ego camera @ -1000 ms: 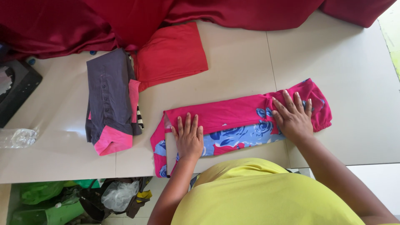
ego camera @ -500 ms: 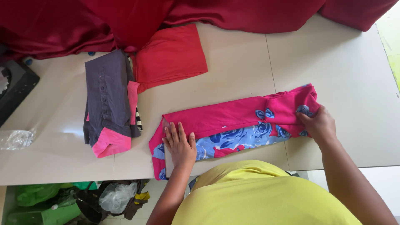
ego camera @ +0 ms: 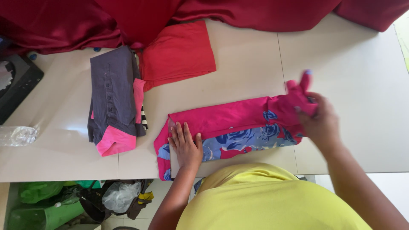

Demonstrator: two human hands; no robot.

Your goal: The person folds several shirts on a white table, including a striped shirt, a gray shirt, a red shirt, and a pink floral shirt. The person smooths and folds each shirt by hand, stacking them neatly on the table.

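Left hand pressed flat, fingers spread, on the pink floral garment lying near the table edge; right hand grips and lifts its end. Beside it: folded grey-and-pink clothes, red cloth, clear plastic bottle.

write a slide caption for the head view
Left hand pressing flat on a pink garment with blue flowers while right hand lifts its end off the white table.

The garment lies on the table. Left of the garment: a folded stack. Behind it: a folded cloth. Farther left: a bottle.
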